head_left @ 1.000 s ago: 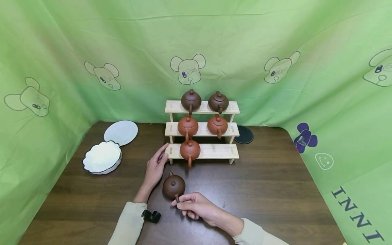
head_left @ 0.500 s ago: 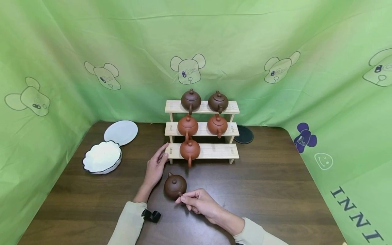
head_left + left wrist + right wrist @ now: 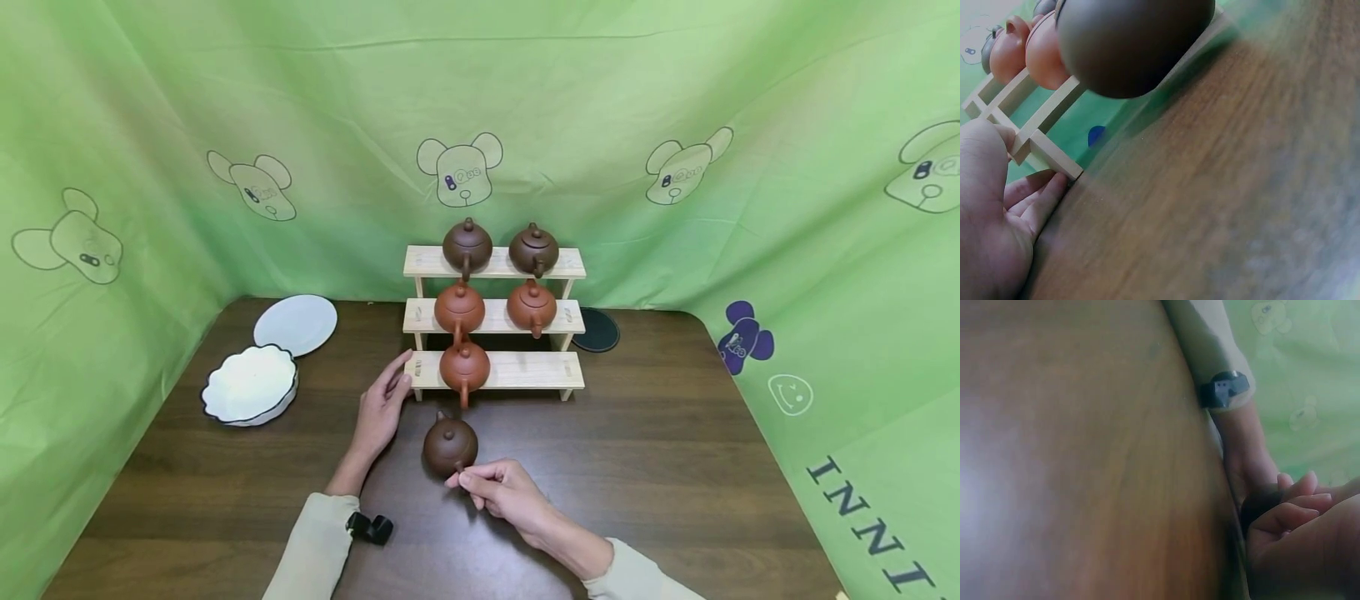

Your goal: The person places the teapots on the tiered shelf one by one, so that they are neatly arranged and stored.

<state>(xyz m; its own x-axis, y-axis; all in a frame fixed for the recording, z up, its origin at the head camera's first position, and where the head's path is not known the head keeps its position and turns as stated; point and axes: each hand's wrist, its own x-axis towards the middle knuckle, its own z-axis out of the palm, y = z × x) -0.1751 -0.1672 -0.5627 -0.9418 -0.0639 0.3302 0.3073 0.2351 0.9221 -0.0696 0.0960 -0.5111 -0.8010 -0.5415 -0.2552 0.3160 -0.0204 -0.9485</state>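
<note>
My right hand (image 3: 513,500) pinches the handle of a dark brown teapot (image 3: 450,448) between thumb and fingers. The pot's spout points away toward the rack, and in the left wrist view its rounded body (image 3: 1135,44) hangs above the tabletop. My left hand (image 3: 381,412) has its fingers extended, thumb and fingertips touching the left end of the lowest step of a three-step wooden rack (image 3: 532,371). On that step, left of its middle, sits a reddish-brown teapot (image 3: 464,367). In the right wrist view the right hand's curled fingers partly hide the dark pot (image 3: 1263,503).
Two reddish teapots (image 3: 459,308) stand on the middle step and two dark brown teapots (image 3: 467,246) on the top one. A scalloped white dish (image 3: 251,385) and a white plate (image 3: 296,325) lie at left. A dark round coaster (image 3: 597,331) lies behind the rack's right side.
My right hand has moved the dark teapot to the right and slightly forward, toward the rack. The left hand has stayed at the rack's end.
</note>
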